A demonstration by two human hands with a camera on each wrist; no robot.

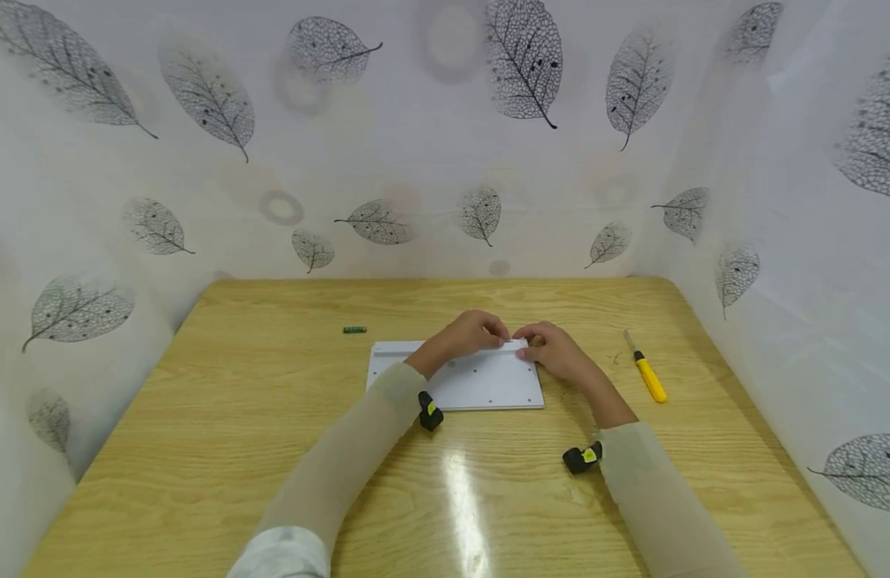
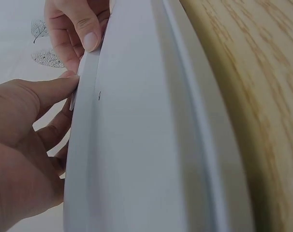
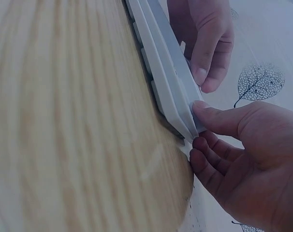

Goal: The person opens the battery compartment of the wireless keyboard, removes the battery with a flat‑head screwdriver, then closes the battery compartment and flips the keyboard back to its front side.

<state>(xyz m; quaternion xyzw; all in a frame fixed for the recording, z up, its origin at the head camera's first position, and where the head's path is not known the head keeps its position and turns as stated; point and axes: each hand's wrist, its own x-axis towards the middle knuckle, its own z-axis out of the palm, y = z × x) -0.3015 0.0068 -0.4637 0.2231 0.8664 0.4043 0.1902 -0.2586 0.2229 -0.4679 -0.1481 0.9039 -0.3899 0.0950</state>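
Observation:
A white keyboard (image 1: 445, 385) lies upside down on the table, its keys (image 3: 147, 60) facing the wood in the right wrist view. My left hand (image 1: 473, 333) is at its far edge toward the right, thumb and fingers pinching a small thin whitish piece (image 2: 74, 99) against that edge. What this piece is, I cannot tell. My right hand (image 1: 556, 353) grips the keyboard's far right corner, thumb on the raised back strip (image 2: 91, 72) and fingers curled below. Both thumbs are close together. The left fingertips are partly hidden behind the edge in the left wrist view.
A green battery (image 1: 354, 329) lies beyond the keyboard's far left corner. To the right, a screwdriver (image 1: 650, 380) with a yellow handle points away. The wooden table (image 1: 199, 449) ends at a leaf-patterned curtain (image 1: 416, 160) at the back and sides.

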